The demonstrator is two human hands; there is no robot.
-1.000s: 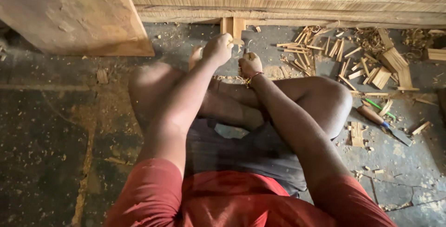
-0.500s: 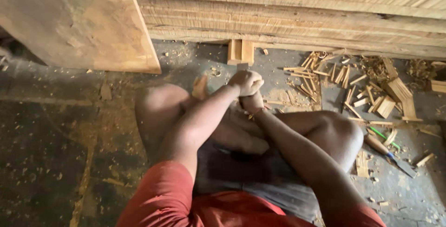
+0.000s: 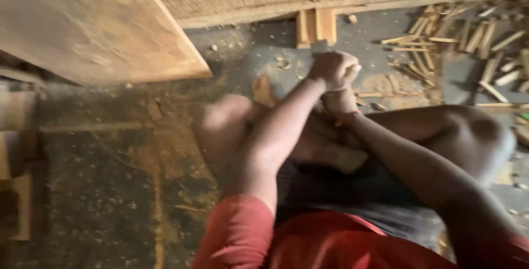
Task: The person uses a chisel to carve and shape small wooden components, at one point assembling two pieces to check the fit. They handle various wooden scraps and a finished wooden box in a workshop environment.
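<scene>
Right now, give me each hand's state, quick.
Left hand: closed in a fist; what it holds cannot be told.
Right hand: mostly hidden beneath the left; cannot be told.

The whole view is motion-blurred. The left hand point(image 3: 332, 69) lies over the right hand point(image 3: 340, 102), hiding its fingers; whether either grips anything cannot be told. The board point(image 3: 93, 26) at far left runs off the top and left edges. The wood scraps point(image 3: 468, 37) at far right are cut by the edge.
</scene>
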